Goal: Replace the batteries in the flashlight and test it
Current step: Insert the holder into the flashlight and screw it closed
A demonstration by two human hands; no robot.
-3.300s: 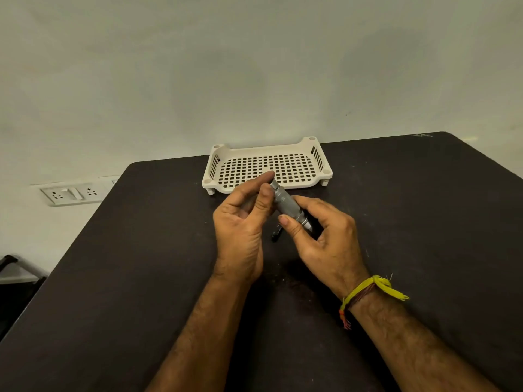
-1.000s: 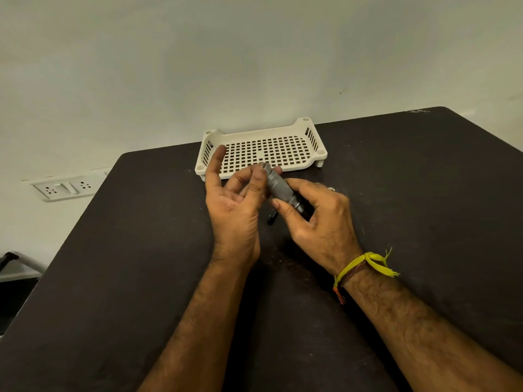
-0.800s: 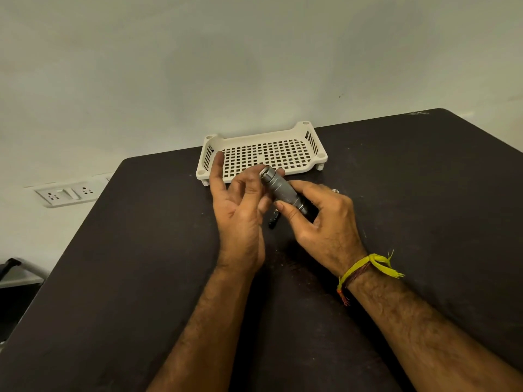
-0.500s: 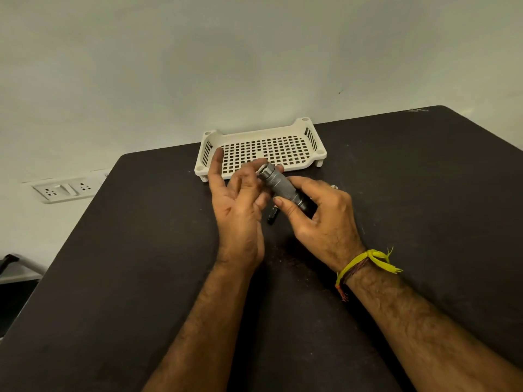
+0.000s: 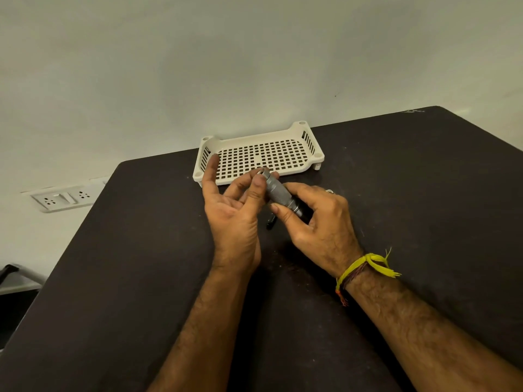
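I log a grey knurled metal flashlight (image 5: 278,192) tilted between both hands, right hand (image 5: 317,219) gripping its lower end, left hand (image 5: 233,206) pinching its upper tip, white perforated plastic tray (image 5: 310,142) just beyond fingertips.

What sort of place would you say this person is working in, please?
Probably a plain indoor workroom or office: a dark table against a bare wall with a socket panel, and a white perforated tray.
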